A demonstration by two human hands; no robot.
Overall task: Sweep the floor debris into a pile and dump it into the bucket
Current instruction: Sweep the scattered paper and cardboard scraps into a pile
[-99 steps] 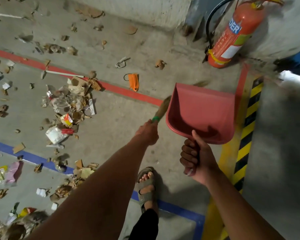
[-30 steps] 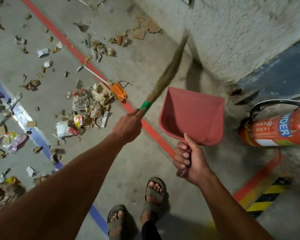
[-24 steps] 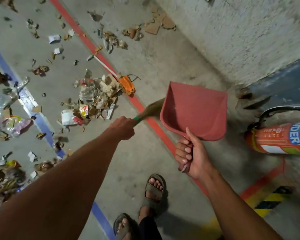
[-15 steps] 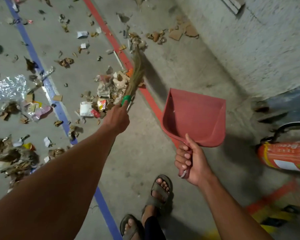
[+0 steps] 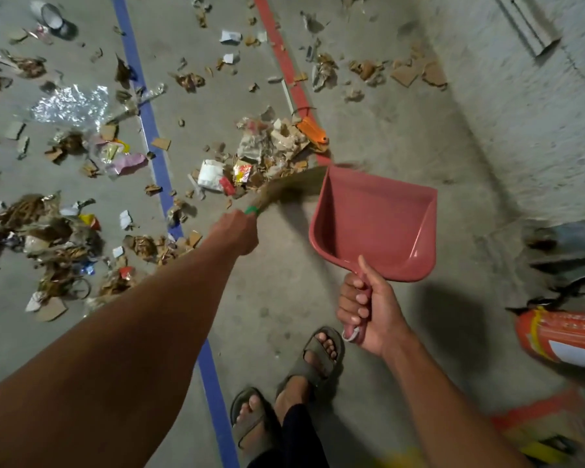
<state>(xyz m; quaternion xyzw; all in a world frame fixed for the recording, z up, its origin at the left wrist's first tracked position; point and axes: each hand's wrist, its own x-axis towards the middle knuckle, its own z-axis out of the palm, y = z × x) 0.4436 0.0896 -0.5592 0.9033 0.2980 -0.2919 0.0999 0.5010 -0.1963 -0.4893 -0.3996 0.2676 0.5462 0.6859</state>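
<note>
Above concrete floor [image 5: 284, 298], right hand [image 5: 368, 312] gripping red dustpan [image 5: 375, 224] — nothing inside

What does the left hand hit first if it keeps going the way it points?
Likely the debris pile on the floor. The left hand grips the broom, aimed up and right toward it; depth is unclear, and the dustpan lies just right of that line.

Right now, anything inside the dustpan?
The dustpan, gripped by the right hand, shows bare pink plastic inside, no debris. The floor beneath it is hidden.
</note>
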